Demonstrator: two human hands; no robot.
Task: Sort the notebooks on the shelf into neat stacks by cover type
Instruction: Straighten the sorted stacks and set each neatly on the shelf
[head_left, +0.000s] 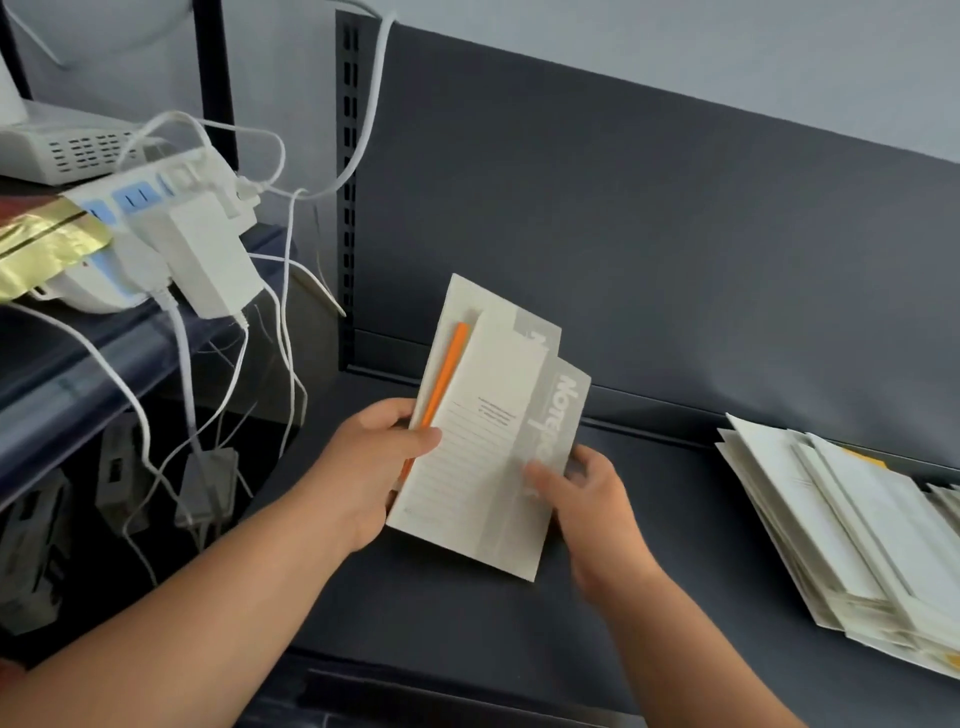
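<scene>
Your left hand gripped the left edge of a fan of pale notebooks, thumb across the top cover and fingers curled behind. Your right hand, a little blurred, pinched their right edge, thumb on the grey lettered band. The notebooks were tilted over the dark shelf, with an orange strip showing between two covers. A loose pile of more lay well apart on the shelf's right. A power strip sat off to the left.
</scene>
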